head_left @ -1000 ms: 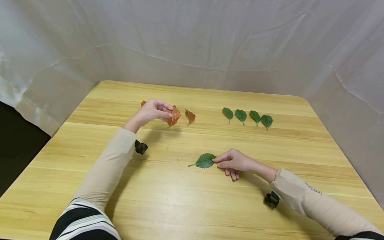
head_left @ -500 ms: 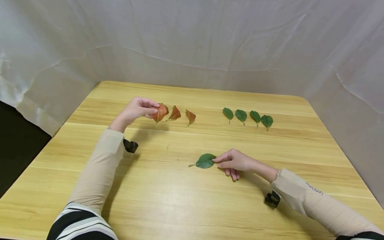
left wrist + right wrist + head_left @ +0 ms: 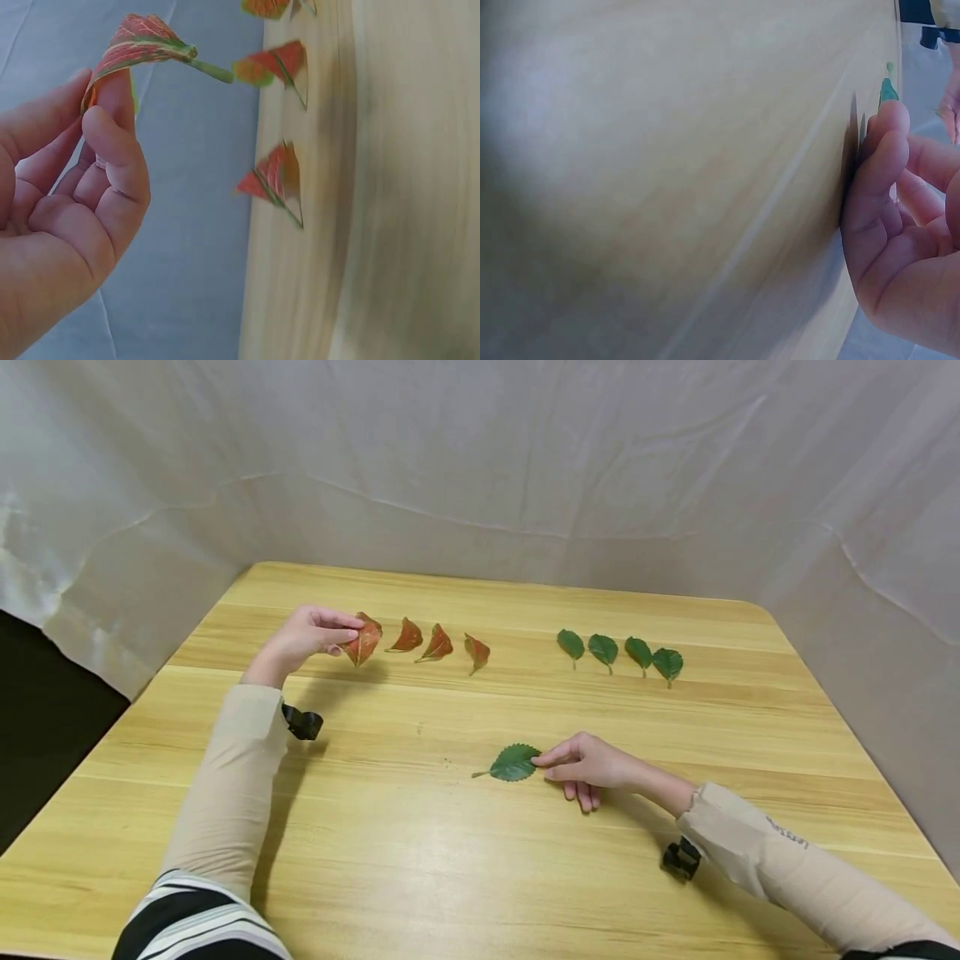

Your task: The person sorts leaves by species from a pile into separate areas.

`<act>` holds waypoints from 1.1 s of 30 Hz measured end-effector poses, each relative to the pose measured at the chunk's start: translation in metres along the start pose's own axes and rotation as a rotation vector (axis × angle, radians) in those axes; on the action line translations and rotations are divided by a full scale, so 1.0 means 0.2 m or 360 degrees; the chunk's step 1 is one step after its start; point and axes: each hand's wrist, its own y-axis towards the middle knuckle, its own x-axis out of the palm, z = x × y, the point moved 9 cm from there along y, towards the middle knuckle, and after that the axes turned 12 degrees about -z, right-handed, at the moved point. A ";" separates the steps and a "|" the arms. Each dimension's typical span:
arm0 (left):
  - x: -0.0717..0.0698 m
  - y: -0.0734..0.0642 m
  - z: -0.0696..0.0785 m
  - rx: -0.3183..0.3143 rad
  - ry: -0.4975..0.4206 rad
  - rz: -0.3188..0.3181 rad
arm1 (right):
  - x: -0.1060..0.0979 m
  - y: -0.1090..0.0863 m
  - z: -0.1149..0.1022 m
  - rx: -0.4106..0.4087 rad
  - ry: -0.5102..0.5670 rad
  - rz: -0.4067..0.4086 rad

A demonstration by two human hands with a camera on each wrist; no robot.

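Between thumb and fingers, my left hand (image 3: 303, 639) pinches a red leaf (image 3: 363, 642) above the far left of the table. In the left wrist view that leaf (image 3: 146, 41) is folded, with its green stem pointing right. To its right lie three red leaves, the nearest one (image 3: 407, 636) close beside the held leaf. At the middle of the table my right hand (image 3: 588, 768) pinches the tip of a green leaf (image 3: 514, 762), whose stem points left. Most of this leaf is hidden behind the fingers in the right wrist view.
Several green leaves (image 3: 602, 648) lie in a row at the back right of the wooden table (image 3: 450, 868). A pale curtain (image 3: 480, 468) hangs behind the table and along its sides. Small dark specks lie near the green leaf's stem.
My left hand has moved left with the red leaf, passing over the row and uncovering the red leaves lying there. My right hand and its green leaf stay in place.
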 end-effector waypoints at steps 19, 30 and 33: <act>-0.05 0.00 -0.16 -0.0291 0.0148 -0.0166 | 0.00 0.00 0.00 -0.0016 -0.0007 0.0003; -0.02 0.02 -0.22 -0.0381 0.0166 -0.0333 | 0.00 0.00 0.01 0.0011 0.0007 0.0016; -0.01 0.02 -0.23 -0.0387 0.0154 -0.0357 | 0.00 0.00 0.00 -0.0008 0.0001 0.0004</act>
